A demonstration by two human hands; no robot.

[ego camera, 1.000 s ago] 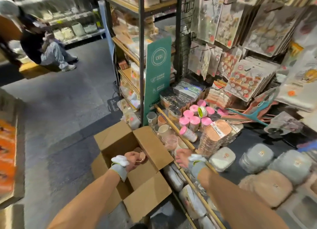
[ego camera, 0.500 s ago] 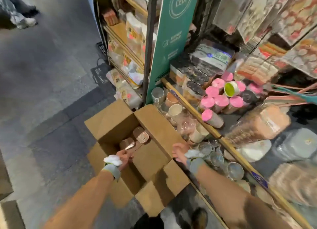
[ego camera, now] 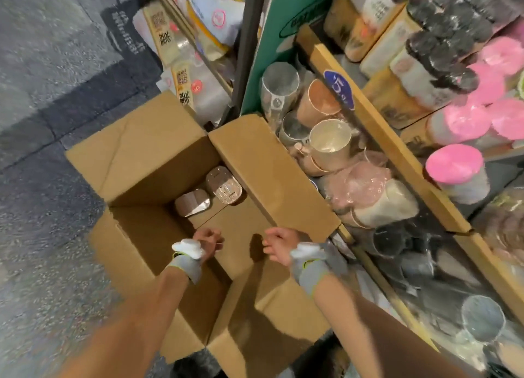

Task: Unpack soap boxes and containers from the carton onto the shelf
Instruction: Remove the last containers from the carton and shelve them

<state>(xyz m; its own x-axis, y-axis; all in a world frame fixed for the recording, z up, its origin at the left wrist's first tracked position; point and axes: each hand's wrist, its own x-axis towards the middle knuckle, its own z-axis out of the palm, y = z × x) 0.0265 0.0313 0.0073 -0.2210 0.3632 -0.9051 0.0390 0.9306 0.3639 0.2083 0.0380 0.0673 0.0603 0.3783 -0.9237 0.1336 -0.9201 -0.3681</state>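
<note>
Cardboard carton (ego camera: 136, 156) | left hand (ego camera: 208, 240): fingers curled, hold unclear | right hand (ego camera: 279, 243): loose, empty

Grey speckled floor (ego camera: 42, 51) is crossed by a darker strip (ego camera: 93, 114), and a green sign (ego camera: 263, 60) is set beside a black post (ego camera: 249, 23).

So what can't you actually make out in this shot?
All in the head view:
- Left hand: fingers hidden behind its own back.
- Carton: near floor hidden by its own wall.
- Wrapped packs: labels too blurred to read.
- Dark cups: smeared by motion blur.
</note>
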